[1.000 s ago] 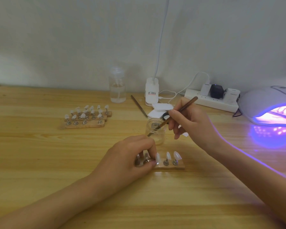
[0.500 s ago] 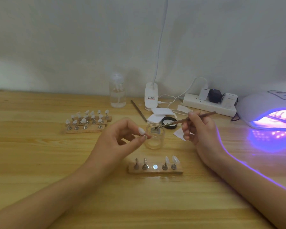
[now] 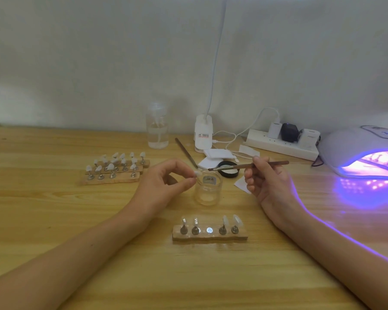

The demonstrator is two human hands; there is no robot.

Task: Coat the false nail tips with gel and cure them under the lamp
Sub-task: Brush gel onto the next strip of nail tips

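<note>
My left hand (image 3: 166,182) pinches a small stand with a white nail tip (image 3: 197,173) between thumb and forefinger, just left of the open glass gel jar (image 3: 208,189). My right hand (image 3: 267,182) grips a thin brown brush (image 3: 249,166) held level, its dark bristles above the jar's rim, close to the nail tip. In front of the jar lies a wooden holder (image 3: 210,234) with two bare metal stands on its left, one vacant magnet spot in the middle and two stands with nail tips on its right. The curing lamp (image 3: 363,151) glows violet at the far right.
More wooden holders with several nail tips (image 3: 114,168) lie at the left. A clear pump bottle (image 3: 157,128), a white desk-lamp base (image 3: 203,133), a power strip (image 3: 282,142), a second brush (image 3: 186,153), white pads (image 3: 215,156) and the black jar lid (image 3: 227,170) stand behind the jar.
My left hand lifted one nail tip stand off the front holder and raised it to the jar. My right hand swung the brush from steep in the jar to level above it.
</note>
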